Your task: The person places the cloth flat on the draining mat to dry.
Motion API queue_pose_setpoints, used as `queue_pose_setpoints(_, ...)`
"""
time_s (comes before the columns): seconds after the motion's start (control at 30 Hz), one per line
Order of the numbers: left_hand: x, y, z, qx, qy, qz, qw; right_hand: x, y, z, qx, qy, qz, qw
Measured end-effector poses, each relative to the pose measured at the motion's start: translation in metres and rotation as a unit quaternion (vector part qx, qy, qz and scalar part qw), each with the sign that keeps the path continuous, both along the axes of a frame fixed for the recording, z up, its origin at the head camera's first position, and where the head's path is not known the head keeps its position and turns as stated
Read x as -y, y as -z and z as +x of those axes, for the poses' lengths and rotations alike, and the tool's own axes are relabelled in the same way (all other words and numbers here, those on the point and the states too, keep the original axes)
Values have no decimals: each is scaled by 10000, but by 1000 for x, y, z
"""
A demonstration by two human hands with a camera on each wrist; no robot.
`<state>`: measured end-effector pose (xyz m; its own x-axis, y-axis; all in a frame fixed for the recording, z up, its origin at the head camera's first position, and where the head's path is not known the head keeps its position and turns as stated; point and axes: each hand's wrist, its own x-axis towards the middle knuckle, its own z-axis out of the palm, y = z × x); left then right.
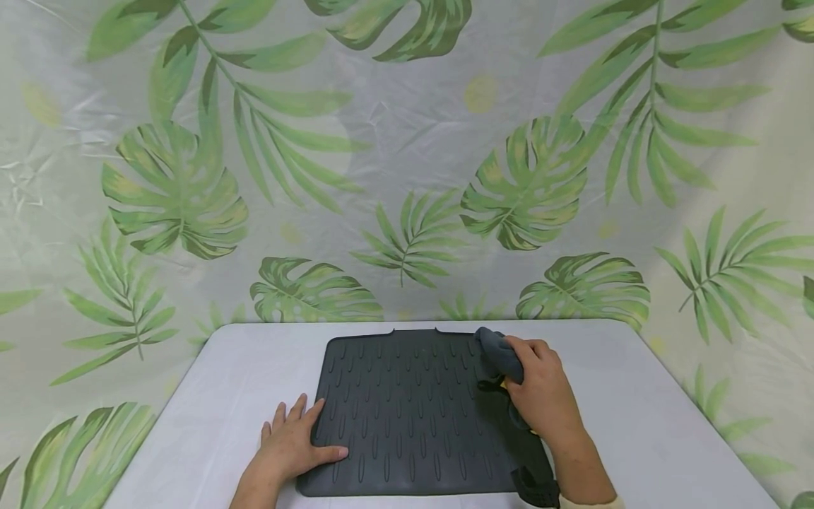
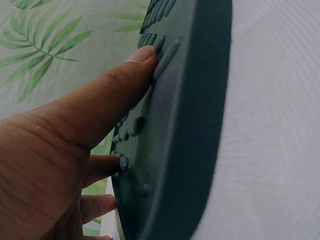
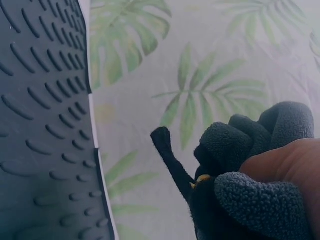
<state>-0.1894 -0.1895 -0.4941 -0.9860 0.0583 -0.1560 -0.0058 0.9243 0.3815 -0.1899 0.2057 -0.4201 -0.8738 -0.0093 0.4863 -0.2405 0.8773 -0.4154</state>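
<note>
A dark grey mat (image 1: 407,410) with raised oval ridges and a low rim lies flat on the table. My left hand (image 1: 289,442) rests at its left edge, fingers spread, with the thumb on the ridged surface. In the left wrist view the thumb and fingertips touch the mat (image 2: 167,135) just inside its thick rim. Over the mat's upper right part, my right hand (image 1: 547,392) grips a bunched grey cloth (image 1: 500,353). The right wrist view shows the fluffy cloth (image 3: 265,200) folded around the fingers, most of which it hides.
The white table (image 1: 248,367) extends past the mat on both sides. Behind it hangs a leaf-patterned curtain (image 1: 407,162). A black strap (image 1: 534,488) sits around the right wrist, and a dark strap end (image 3: 172,155) sticks out beside the cloth.
</note>
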Motion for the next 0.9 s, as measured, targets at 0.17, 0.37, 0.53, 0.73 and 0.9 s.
queue_pose_setpoints(0.17, 0, 0, 0, -9, 5, -22, 10000, 6, 0, 0, -16, -70, 42, 10000)
queue_pose_setpoints(0.37, 1, 1, 0, 20, 5, 2, 10000, 12, 0, -1, -63, -128, 48, 9999)
queue_pose_setpoints(0.53, 0, 0, 0, 31, 9, 12, 10000, 17, 2, -4, -136, -194, 68, 9997)
queue_pose_setpoints(0.73, 1, 1, -1, 34, -14, 7, 10000, 25, 5, -6, -59, -282, 81, 9996)
queue_pose_setpoints(0.9, 1, 1, -1, 45, -11, 8, 10000, 32, 5, -7, -9, -359, 93, 9993)
